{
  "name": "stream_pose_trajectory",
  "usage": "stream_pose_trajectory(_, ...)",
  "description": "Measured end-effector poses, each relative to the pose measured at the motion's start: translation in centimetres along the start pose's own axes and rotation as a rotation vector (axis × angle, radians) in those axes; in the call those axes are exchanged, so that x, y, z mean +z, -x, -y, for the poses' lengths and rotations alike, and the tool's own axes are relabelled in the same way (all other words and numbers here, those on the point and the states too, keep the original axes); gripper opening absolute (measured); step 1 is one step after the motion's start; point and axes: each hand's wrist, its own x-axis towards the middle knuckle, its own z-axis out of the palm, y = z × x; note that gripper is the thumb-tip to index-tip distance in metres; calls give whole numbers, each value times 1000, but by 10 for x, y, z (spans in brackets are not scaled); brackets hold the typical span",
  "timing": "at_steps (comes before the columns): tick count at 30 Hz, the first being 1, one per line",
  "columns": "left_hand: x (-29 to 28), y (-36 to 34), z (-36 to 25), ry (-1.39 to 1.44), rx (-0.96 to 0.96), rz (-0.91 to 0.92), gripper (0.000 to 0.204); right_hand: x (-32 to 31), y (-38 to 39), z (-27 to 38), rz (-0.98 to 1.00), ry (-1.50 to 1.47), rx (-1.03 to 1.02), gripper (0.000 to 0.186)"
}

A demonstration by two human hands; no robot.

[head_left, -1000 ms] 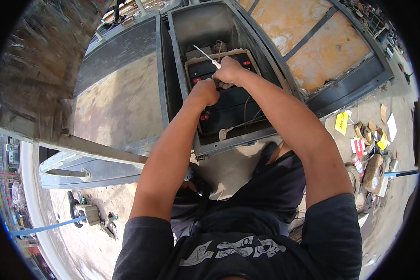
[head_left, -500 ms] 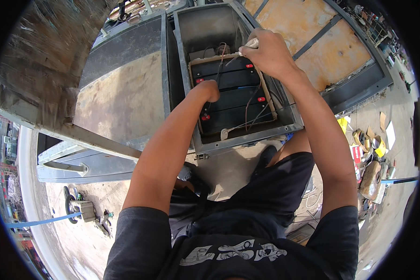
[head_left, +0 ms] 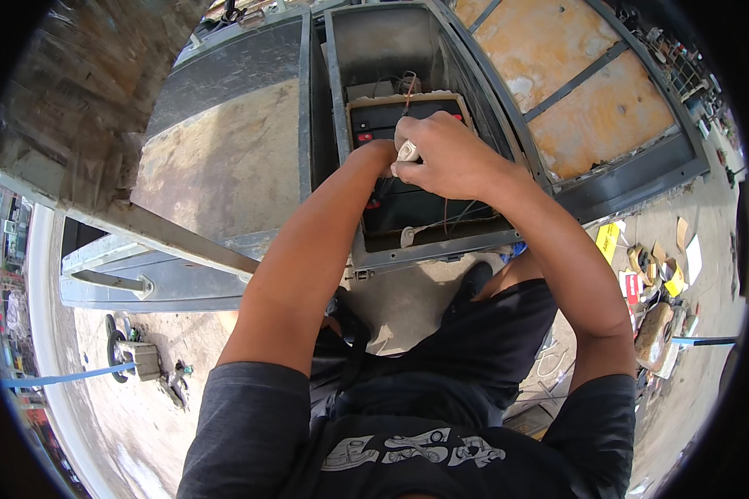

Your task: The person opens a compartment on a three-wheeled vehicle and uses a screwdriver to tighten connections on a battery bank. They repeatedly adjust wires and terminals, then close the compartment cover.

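Right hand [head_left: 451,155] back beside left hand [head_left: 376,156], clenched around a pale screwdriver handle [head_left: 407,153] (left hand's grip hidden)

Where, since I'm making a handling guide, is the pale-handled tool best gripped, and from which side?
Probably around its pale handle, coming from above and the right: the butt end faces up, and the left hand crowds the left side. The right hand grips it from there. The tip is hidden.

Bright daylight bleaches the ground [head_left: 133,428] at lower left; the black batteries [head_left: 396,218] show little detail. Straight edges bow toward the dark fisheye rim, and the streaked brown sheet [head_left: 75,91] at upper left looks smeared.
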Motion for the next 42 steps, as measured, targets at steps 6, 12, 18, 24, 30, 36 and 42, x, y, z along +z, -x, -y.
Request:
stream_pose_trajectory(6, -4, 10, 0, 28, -3, 14, 25, 13, -7, -2, 37, -25, 5, 27)
stream_pose_trajectory(12, -2, 17, -3, 52, -2, 22, 25, 17, -9, -1, 40, -60, -12, 28)
stream_pose_trajectory(18, -3, 19, -3, 62, -4, 30, 25, 27, -12, -6, 61, -25, -12, 27)
stream_pose_trajectory(24, -1, 19, -3, 72, 1, 27, 25, 28, -13, -5, 59, -15, -14, 26)
stream_pose_trajectory(30, -2, 23, 2, 78, -16, 31, 25, 29, -13, -3, 66, -33, -7, 26)
stream_pose_trajectory(36, -1, 21, -1, 86, -4, 32, 25, 33, -12, -7, 54, -18, -13, 26)
stream_pose_trajectory(42, -1, 20, -2, 94, 3, 32, 25, 32, -11, -7, 64, -8, 4, 27)
